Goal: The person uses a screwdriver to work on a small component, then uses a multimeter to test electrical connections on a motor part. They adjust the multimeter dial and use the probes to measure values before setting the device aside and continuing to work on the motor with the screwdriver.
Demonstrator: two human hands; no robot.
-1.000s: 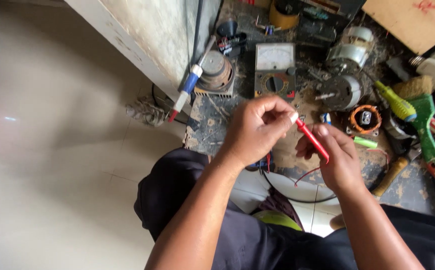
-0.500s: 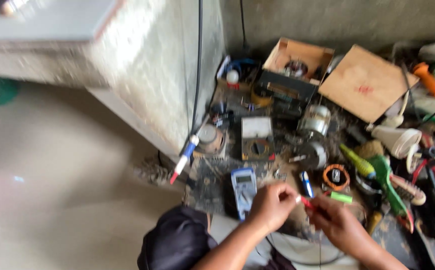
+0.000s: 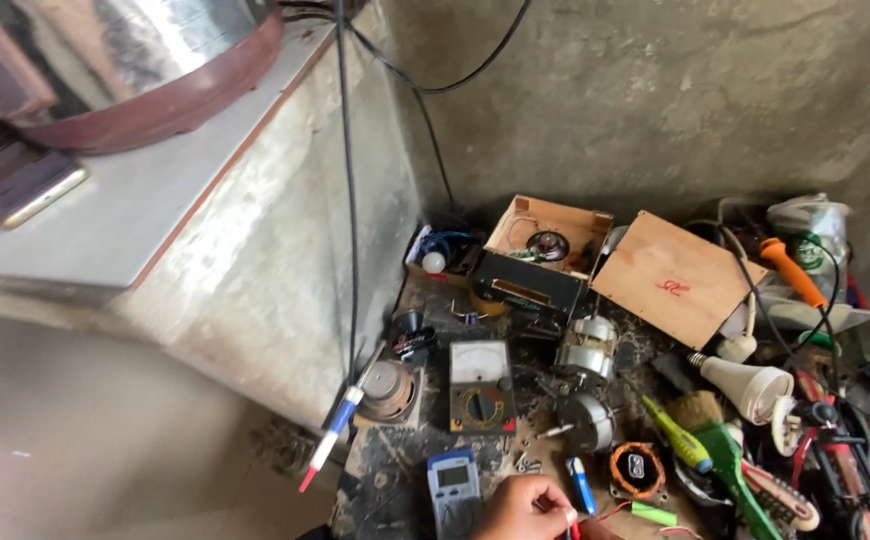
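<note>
Only my left hand [image 3: 520, 510] shows, at the bottom edge, with its fingers curled and pinching the white end of a thin red probe [image 3: 572, 524]. A blue digital multimeter [image 3: 453, 488] lies just left of that hand. A blue pen-shaped tool [image 3: 582, 486] lies just to the hand's right. Beyond these sit a copper coil [image 3: 637, 470] and a small green piece [image 3: 655, 514]. A brown analog meter [image 3: 482, 385] lies further up the cluttered work surface. My right hand is below the frame.
Two small motors [image 3: 587, 350] lie by an open wooden box [image 3: 545, 240] and a wooden board [image 3: 675, 275]. A green brush [image 3: 730, 465], white plug [image 3: 755, 385] and plastic tub [image 3: 860, 300] crowd the right. A concrete ledge [image 3: 155, 220] with a metal pot [image 3: 125, 60] rises left.
The view has tilted up towards the wall, so my hands slid to the bottom edge. My right hand has dropped out of sight, while the left still pinches the red probe.
</note>
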